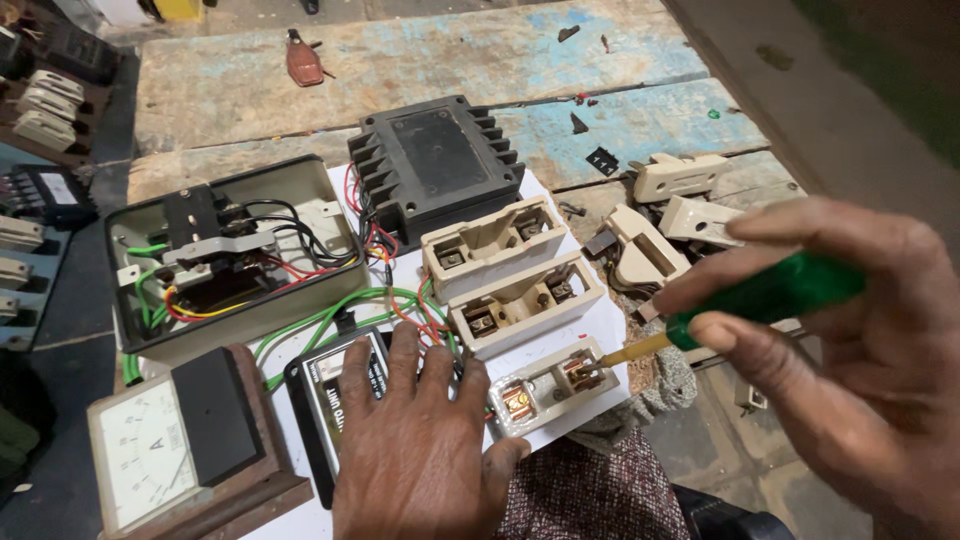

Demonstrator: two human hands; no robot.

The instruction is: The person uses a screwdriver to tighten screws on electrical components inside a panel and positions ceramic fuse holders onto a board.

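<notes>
My right hand [850,360] grips a green-handled screwdriver [770,292]; its tip rests on a brass terminal of the nearest cream fuse base [548,385]. Flat on a small black device [325,395] on the white board [600,325] lies my left hand [415,450], its thumb beside that fuse base. Two more cream fuse bases [492,245] [525,300] sit in a row behind, with red and green wires [340,310] running to them.
An open metal box with a switch and wiring [230,260] sits at left, a black finned housing [435,160] behind. An analog meter in a wooden frame [150,450] is front left. Loose cream fuse carriers [665,215] lie at right on the worn blue-painted planks [420,60].
</notes>
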